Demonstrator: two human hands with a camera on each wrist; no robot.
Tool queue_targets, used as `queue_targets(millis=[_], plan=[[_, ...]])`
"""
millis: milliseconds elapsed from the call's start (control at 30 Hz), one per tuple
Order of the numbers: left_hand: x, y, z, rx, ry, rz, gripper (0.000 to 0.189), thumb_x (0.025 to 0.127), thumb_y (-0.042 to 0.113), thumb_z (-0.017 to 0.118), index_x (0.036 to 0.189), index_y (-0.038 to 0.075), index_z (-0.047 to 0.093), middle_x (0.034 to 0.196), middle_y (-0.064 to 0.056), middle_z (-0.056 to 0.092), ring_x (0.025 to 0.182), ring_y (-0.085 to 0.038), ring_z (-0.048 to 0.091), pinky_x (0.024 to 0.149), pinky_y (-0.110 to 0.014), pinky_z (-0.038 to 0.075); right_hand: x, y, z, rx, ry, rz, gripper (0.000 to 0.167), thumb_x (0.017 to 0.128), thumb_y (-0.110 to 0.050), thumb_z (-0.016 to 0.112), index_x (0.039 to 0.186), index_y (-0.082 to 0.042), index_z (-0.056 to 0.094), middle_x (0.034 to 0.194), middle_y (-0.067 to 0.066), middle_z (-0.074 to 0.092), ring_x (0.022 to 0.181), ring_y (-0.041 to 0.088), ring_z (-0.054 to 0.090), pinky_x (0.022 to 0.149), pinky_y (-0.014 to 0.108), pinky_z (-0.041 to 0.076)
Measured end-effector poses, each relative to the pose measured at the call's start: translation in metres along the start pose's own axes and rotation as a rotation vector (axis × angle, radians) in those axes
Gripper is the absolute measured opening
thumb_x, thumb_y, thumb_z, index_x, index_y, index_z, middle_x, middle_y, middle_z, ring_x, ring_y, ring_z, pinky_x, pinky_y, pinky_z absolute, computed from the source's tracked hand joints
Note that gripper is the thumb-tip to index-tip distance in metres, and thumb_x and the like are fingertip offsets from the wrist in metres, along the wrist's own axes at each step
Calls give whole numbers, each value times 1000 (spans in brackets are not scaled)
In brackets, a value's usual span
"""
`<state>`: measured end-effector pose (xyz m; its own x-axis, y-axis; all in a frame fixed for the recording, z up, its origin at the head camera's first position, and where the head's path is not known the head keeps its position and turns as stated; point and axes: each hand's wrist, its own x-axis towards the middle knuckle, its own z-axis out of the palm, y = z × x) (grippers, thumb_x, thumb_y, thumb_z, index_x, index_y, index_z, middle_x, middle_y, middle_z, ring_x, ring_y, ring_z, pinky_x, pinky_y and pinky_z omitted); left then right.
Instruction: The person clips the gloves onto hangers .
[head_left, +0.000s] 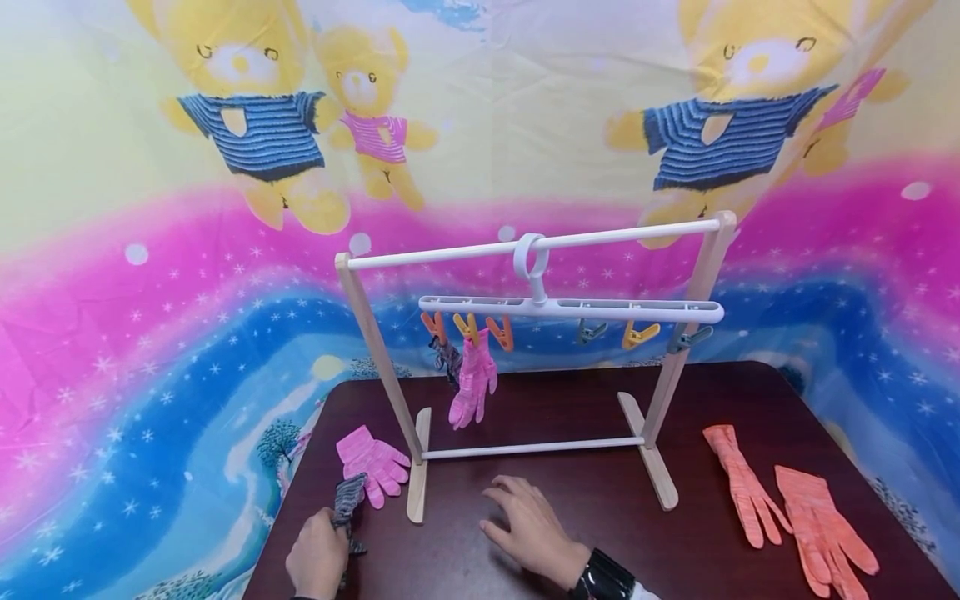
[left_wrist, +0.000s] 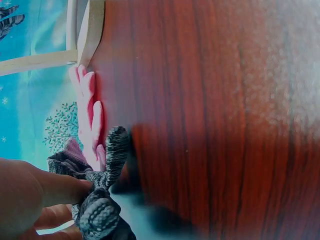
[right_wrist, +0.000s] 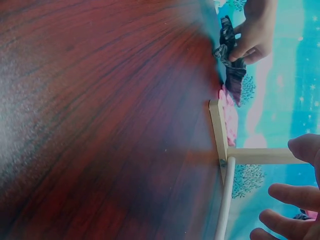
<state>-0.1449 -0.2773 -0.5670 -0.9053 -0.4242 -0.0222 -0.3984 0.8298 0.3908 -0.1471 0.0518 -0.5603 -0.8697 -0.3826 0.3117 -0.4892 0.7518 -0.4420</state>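
Note:
At the table's front left, my left hand (head_left: 318, 554) grips a dark grey striped glove (head_left: 348, 500). The left wrist view has thumb and fingers pinching that glove (left_wrist: 97, 215), with its fingers bunched below the thumb. My right hand (head_left: 528, 529) hovers near the front middle, fingers spread and holding nothing. A pink glove (head_left: 375, 462) lies flat just beyond the left hand. From the white hanger (head_left: 630, 311) hang a second pink glove (head_left: 474, 382), held by a yellow clip (head_left: 465, 327), and a dark glove (head_left: 447, 362) behind it under an orange clip (head_left: 433, 325).
A wooden rack (head_left: 367, 342) with a white top rod (head_left: 622, 237) carries the hanger by its hook. Another orange clip (head_left: 500, 333) and several clips on the right, including a yellow one (head_left: 641, 335), hold nothing. Two orange gloves (head_left: 742, 487) lie on the dark table (head_left: 570, 400) at right.

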Motion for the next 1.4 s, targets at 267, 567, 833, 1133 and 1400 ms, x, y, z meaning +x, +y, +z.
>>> queue_targets(millis=[267, 567, 833, 1133, 1400], plan=[[-4, 5, -5, -18, 23, 7, 17, 88, 10, 65, 103, 2, 63, 94, -25, 71, 83, -50, 68, 64, -60, 49, 3, 1, -5, -14, -10, -5, 41, 88, -34, 75, 121, -10, 71, 129, 11, 66, 119, 26, 62, 101, 49, 49], [-10, 21, -7, -48, 30, 10, 25, 85, 13, 65, 106, 3, 59, 92, -18, 70, 79, -43, 68, 64, -57, 49, 7, 1, -13, -6, -35, -6, 42, 89, -34, 75, 123, -10, 70, 132, 12, 64, 122, 27, 61, 101, 50, 49], [-22, 38, -8, -98, 94, 72, 26, 81, 16, 66, 105, 7, 58, 95, -20, 71, 79, -45, 68, 62, -56, 48, 13, 3, -20, -15, -29, -6, 41, 89, -34, 75, 123, -12, 70, 130, 10, 65, 119, 27, 62, 98, 49, 51], [-32, 57, -1, -147, 137, 103, 25, 81, 18, 68, 104, 11, 61, 100, -19, 73, 81, -46, 69, 64, -57, 48, 16, 5, -23, -18, -4, -8, 41, 89, -35, 75, 123, -13, 70, 130, 9, 65, 120, 26, 62, 98, 47, 51], [-40, 71, -3, -181, 145, 154, 23, 80, 18, 71, 100, 14, 61, 92, -15, 74, 78, -43, 70, 61, -55, 47, 16, 8, -27, -24, -27, 11, 43, 90, -37, 73, 126, -13, 69, 131, 9, 65, 121, 25, 61, 99, 47, 51]])
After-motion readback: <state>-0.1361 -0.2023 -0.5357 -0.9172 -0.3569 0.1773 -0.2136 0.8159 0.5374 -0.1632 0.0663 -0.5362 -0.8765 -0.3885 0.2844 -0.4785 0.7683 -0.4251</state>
